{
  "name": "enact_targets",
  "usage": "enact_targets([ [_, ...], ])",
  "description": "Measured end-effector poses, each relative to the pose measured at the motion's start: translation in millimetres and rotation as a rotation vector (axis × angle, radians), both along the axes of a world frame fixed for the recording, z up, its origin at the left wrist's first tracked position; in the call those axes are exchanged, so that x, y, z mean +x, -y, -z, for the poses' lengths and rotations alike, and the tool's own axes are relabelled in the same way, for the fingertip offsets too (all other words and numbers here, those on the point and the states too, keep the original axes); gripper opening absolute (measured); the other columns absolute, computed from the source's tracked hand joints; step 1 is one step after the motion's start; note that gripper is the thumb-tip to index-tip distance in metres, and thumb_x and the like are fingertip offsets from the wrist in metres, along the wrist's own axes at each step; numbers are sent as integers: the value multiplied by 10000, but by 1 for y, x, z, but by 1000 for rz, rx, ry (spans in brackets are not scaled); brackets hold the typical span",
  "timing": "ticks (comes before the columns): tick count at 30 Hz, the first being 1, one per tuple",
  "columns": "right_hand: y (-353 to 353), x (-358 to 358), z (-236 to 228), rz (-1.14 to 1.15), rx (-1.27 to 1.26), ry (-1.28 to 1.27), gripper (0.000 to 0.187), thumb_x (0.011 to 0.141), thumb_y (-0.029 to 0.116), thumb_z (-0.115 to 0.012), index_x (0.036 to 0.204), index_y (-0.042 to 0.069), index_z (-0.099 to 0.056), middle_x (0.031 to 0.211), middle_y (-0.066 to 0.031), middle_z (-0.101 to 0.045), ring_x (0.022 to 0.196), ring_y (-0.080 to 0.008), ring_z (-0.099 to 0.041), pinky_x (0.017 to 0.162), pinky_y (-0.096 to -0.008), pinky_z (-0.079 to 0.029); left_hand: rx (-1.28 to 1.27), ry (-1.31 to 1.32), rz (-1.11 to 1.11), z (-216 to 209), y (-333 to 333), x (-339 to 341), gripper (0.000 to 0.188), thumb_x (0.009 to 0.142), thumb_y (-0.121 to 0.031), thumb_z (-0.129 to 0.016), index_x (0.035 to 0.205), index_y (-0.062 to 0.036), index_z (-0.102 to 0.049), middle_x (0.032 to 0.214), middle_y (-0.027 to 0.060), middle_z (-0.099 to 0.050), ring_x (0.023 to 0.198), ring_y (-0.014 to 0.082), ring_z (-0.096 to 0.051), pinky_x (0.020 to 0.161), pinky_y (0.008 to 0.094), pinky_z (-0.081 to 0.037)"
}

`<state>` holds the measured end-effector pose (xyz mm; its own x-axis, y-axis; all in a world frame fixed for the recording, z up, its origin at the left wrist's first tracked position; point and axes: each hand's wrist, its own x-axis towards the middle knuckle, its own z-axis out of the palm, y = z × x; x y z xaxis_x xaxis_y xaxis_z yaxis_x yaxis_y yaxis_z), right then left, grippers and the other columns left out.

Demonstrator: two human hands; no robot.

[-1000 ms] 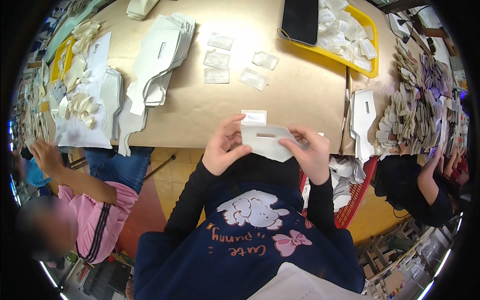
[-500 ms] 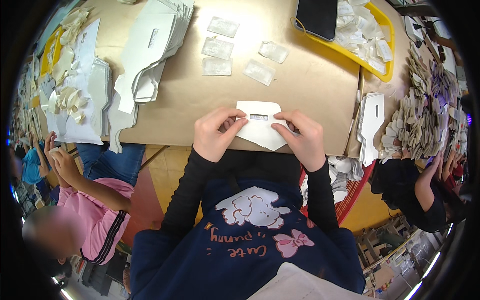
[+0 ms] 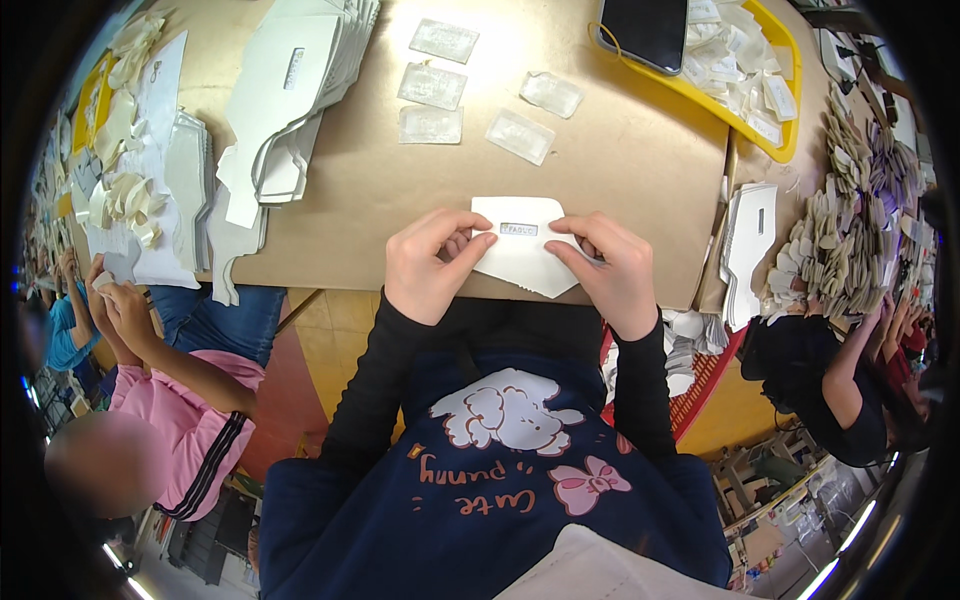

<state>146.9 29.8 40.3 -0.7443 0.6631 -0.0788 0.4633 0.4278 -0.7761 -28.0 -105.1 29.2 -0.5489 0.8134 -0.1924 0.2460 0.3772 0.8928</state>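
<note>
A white, flat cut piece [image 3: 528, 262] with a jagged lower edge lies near the table's front edge. Its small rectangular window [image 3: 519, 229] shows a pale label with dark lettering. At the piece's left edge, my left hand [image 3: 428, 264] pinches with thumb and forefinger. My right hand [image 3: 618, 268] does the same on the opposite edge, level with the window. Behind the piece lie several translucent rectangular packets [image 3: 520, 136], set out in two loose columns.
Stacked white cut pieces [image 3: 285, 85] stand at the back left, and another stack [image 3: 748, 250] at the right edge. A yellow tray [image 3: 768, 148] of small packets sits back right, with a phone [image 3: 645, 32] on it. A co-worker in a pink top [image 3: 195, 415] sits left.
The label now fills the window and its lettering shows more plainly. My hands keep their pinch on the piece in nearly the same place. The co-worker's hands have shifted slightly.
</note>
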Motion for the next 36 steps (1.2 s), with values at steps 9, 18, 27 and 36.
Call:
enact_targets([
  [9, 2, -2, 4, 25, 27, -80, 203, 759, 61, -811, 945, 43, -731, 709, -64, -572, 569, -144, -455, 537, -282, -392, -15, 7, -2, -2, -2, 0, 118, 819, -37, -780, 907, 15, -721, 735, 27, -633, 609, 63, -533, 577, 212, -450],
  [18, 2, -3, 3, 22, 17, -81, 207, 756, 51, -808, 946, 38, -728, 714, -61, -572, 570, -141, -451, 534, -282, -383, -43, 28, -12, -5, -4, 0, 109, 817, -43, -775, 895, 8, -718, 715, 15, -619, 607, 56, -528, 573, 209, -444],
  [27, 2, -3, 4, 16, 17, -85, 209, 761, 43, -803, 954, 31, -725, 717, -64, -572, 576, -145, -464, 540, -280, -396, -58, 26, -16, -5, -5, 1, 103, 811, -36, -763, 897, -14, -712, 711, 30, -601, 597, 80, -536, 571, 223, -454],
  [36, 1, -1, 3, -18, 29, -21, 194, 793, 93, -787, 959, 46, -698, 830, -93, -668, 740, -263, -650, 666, -350, -512, -70, 6, -16, -5, -6, 2, 107, 807, -35, -761, 897, -14, -707, 706, 29, -594, 593, 85, -534, 569, 227, -454],
])
